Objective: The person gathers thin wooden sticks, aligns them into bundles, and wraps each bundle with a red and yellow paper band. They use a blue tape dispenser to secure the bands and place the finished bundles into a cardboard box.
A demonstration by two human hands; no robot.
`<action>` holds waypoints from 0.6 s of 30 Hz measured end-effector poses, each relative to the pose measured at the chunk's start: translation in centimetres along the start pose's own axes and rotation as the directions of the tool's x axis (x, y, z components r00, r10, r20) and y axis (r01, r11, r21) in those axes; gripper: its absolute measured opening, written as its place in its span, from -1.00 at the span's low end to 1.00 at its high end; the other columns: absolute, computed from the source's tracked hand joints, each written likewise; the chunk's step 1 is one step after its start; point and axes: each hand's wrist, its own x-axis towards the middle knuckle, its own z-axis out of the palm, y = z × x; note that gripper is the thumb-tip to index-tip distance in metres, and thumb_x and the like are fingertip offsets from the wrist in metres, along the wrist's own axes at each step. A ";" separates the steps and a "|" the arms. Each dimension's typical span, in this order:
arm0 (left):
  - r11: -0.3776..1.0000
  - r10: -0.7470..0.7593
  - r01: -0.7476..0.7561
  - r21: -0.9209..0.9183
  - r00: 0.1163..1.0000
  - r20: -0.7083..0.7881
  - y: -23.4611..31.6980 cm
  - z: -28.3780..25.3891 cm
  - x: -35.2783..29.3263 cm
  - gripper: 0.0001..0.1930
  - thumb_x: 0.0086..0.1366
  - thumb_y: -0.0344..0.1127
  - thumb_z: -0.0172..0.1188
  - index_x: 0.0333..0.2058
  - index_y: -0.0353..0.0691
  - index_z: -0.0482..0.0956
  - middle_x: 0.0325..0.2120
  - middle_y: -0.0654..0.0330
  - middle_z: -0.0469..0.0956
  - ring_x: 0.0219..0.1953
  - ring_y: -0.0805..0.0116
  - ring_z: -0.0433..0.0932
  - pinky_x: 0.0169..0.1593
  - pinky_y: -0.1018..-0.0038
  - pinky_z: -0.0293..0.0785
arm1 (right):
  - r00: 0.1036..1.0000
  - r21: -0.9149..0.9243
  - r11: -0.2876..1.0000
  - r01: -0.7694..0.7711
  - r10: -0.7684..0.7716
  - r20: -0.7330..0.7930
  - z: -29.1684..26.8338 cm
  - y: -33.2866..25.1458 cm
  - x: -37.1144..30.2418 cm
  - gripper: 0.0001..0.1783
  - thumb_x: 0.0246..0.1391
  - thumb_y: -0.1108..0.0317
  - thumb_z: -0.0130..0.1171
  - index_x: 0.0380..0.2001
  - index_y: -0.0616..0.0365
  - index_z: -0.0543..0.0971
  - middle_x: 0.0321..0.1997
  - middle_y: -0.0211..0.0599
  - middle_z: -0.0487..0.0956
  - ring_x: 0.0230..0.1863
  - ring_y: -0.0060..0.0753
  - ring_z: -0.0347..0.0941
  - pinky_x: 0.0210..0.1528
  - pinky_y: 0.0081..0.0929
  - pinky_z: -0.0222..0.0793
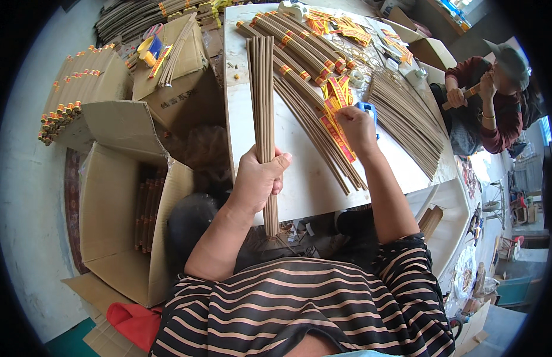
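Nearest is the wearer's striped shirt [300, 297], an open cardboard box [109, 214] to its left. The left hand [265, 177] has fingers wrapped round brown incense sticks [262, 95], no band visible, above the white tabletop [297, 175]'s edge; a slack grip could spill them. The right hand [360, 131]'s fingers are narrowed at overlapping red-and-yellow paper labels [338, 89], which could drag together, though I cannot tell if one is held; farther right, a co-worker [495, 128] sits in the cluttered room.

The long, thin brown sticks in a bundle [263, 95] look matt and slightly rough. The narrow yellow-and-red strips [338, 95] seem to be smooth paper with a little gloss. The flat white surface [303, 172] is smooth. The open brown box [109, 202] is of matt cardboard; the black striped shirt [276, 291] is of soft cloth.
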 end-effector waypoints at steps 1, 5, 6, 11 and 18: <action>1.000 0.010 -0.010 0.008 1.000 0.002 0.3 0.1 -0.1 -0.85 0.14 -0.44 0.17 -0.45 -0.18 0.34 -0.79 0.36 0.28 -0.81 0.61 0.23 -0.74 0.65 0.17 | 0.999 0.273 0.961 -0.040 0.028 0.045 -0.5 -0.2 0.1 -0.87 -0.02 0.37 0.19 -0.44 0.21 0.59 -0.58 -0.34 0.56 -0.58 -0.55 0.44 -0.51 -0.56 0.31; 0.996 0.044 -0.046 0.074 0.998 0.037 1.9 0.7 -1.0 -0.86 0.15 -0.41 0.18 -0.47 -0.18 0.36 -0.73 0.38 0.29 -0.79 0.65 0.23 -0.74 0.67 0.18 | 0.863 0.703 0.511 -0.495 0.195 0.465 -5.3 -3.0 -0.3 -0.86 -0.05 0.42 0.25 -0.43 0.26 0.55 -0.52 -0.44 0.54 -0.47 -0.70 0.41 -0.41 -0.73 0.30; 0.995 0.040 -0.045 0.087 0.998 0.056 2.4 1.1 -1.3 -0.86 0.15 -0.41 0.18 -0.47 -0.19 0.36 -0.73 0.38 0.29 -0.79 0.65 0.23 -0.74 0.68 0.18 | 0.847 0.737 0.423 -0.527 0.190 0.497 -6.3 -4.0 -0.9 -0.87 -0.05 0.44 0.24 -0.43 0.25 0.54 -0.49 -0.42 0.54 -0.44 -0.67 0.43 -0.36 -0.72 0.33; 0.982 0.024 -0.044 0.184 0.994 0.109 3.6 2.7 -3.3 -0.86 0.14 -0.42 0.17 -0.46 -0.22 0.35 -0.78 0.38 0.24 -0.80 0.64 0.20 -0.74 0.66 0.13 | 0.835 0.787 0.282 -0.549 0.129 0.536 -8.3 -6.0 -3.7 -0.88 -0.06 0.50 0.23 -0.40 0.22 0.51 -0.41 -0.35 0.56 -0.38 -0.61 0.48 -0.26 -0.67 0.39; 0.957 -0.036 -0.014 0.291 0.986 0.165 3.9 4.3 -6.8 -0.85 0.13 -0.40 0.19 -0.45 -0.24 0.37 -0.78 0.39 0.25 -0.81 0.66 0.19 -0.74 0.68 0.12 | 0.878 0.798 0.404 -0.448 0.030 0.478 -10.2 -7.8 -8.8 -0.92 0.01 0.54 0.11 -0.38 0.20 0.44 -0.43 -0.38 0.49 -0.41 -0.60 0.45 -0.30 -0.67 0.40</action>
